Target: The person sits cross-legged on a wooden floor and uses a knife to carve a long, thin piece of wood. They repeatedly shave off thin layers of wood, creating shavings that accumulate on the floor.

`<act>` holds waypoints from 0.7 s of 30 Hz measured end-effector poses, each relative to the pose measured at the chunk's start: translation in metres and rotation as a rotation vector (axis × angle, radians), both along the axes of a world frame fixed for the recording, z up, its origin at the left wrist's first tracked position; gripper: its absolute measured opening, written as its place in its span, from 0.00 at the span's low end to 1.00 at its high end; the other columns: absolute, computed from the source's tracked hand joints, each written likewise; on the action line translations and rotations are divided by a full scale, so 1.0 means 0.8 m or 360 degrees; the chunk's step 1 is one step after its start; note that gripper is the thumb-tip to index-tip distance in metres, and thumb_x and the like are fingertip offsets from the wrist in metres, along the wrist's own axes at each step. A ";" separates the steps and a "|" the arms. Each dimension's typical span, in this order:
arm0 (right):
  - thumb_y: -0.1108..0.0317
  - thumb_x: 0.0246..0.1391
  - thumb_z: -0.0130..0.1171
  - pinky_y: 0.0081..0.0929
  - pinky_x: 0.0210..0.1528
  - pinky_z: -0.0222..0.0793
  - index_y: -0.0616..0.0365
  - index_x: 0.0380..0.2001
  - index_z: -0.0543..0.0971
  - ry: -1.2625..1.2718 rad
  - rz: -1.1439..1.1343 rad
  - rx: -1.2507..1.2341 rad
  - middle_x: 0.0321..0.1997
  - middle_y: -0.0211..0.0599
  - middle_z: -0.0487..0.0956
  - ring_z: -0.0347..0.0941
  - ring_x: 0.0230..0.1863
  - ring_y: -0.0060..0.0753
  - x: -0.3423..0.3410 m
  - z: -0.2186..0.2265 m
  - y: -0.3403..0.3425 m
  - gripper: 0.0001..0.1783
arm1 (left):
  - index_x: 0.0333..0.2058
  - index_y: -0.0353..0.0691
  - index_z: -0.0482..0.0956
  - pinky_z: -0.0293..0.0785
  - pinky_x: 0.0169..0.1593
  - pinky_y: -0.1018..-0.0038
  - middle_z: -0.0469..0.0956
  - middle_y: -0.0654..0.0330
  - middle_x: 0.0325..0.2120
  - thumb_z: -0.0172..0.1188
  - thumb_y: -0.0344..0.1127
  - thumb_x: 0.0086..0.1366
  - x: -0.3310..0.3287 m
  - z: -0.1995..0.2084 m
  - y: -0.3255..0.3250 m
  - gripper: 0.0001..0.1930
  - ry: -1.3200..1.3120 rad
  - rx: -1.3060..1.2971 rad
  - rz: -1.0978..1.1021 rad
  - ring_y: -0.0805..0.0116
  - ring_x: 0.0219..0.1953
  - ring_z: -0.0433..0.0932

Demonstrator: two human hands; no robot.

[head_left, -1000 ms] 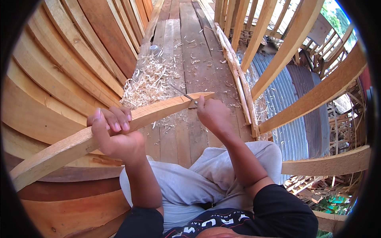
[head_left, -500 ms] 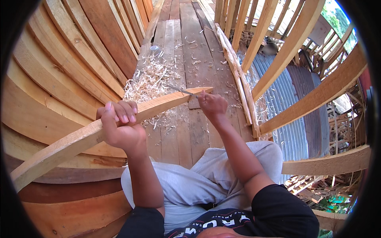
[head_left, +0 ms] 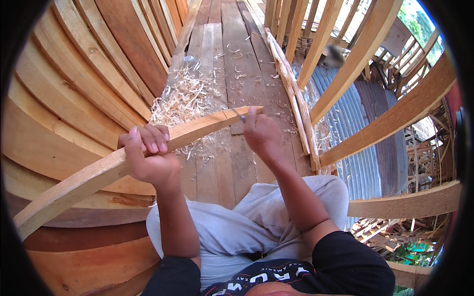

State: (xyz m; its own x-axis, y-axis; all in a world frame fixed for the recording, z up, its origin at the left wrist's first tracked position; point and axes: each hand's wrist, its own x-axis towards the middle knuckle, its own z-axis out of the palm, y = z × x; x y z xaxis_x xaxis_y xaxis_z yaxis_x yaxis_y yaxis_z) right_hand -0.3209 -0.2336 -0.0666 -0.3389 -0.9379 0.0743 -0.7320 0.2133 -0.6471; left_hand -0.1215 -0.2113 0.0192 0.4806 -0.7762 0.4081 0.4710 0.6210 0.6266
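A long, curved wooden beam [head_left: 197,129] slants from the lower left to a tapered, pale-cut tip at mid-picture. My left hand [head_left: 155,160] is wrapped around its middle, fingers over the top and thumb raised. Beside the tip, my right hand [head_left: 263,134] is closed on a knife [head_left: 242,118]. Only a small metal part of it by the handle shows now; the thin blade is blurred or hidden. My crossed legs, in light grey trousers, are below the beam.
Curled wood shavings [head_left: 185,98] cover the plank floor [head_left: 247,74] beyond the beam. A small clear cup-like thing [head_left: 189,60] stands behind them. Curved planks [head_left: 54,123] wall the left. Upright ribs [head_left: 353,59] and corrugated metal sheets [head_left: 353,143] are at the right.
The knife blade, plain to see across the beam's tip before, no longer shows clearly. My right hand has shifted slightly and turned; my left hand keeps its hold on the beam.
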 end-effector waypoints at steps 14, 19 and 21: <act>0.55 0.62 0.38 0.52 0.30 0.73 0.63 0.14 0.79 0.0212 0.0022 -0.0246 0.18 0.54 0.77 0.77 0.23 0.59 0.026 -0.051 -0.015 0.31 | 0.17 0.51 0.55 0.59 0.27 0.74 0.53 0.70 0.11 0.48 0.34 0.62 -0.013 0.008 0.007 0.16 0.0049 0.0085 0.0009 0.77 0.14 0.53; 0.54 0.63 0.37 0.53 0.32 0.73 0.64 0.16 0.79 0.0160 -0.0077 -0.0067 0.20 0.57 0.77 0.76 0.24 0.61 0.008 -0.054 -0.017 0.32 | 0.17 0.51 0.56 0.58 0.27 0.75 0.54 0.70 0.11 0.48 0.34 0.62 -0.005 0.004 0.006 0.16 0.0060 0.0057 -0.0007 0.77 0.14 0.53; 0.54 0.63 0.37 0.52 0.32 0.73 0.63 0.16 0.79 0.0204 -0.0014 -0.0011 0.20 0.56 0.77 0.76 0.24 0.61 0.014 -0.031 -0.001 0.32 | 0.17 0.51 0.56 0.58 0.27 0.75 0.54 0.70 0.11 0.48 0.34 0.62 0.005 0.017 0.013 0.16 0.0066 0.0072 0.0061 0.77 0.14 0.53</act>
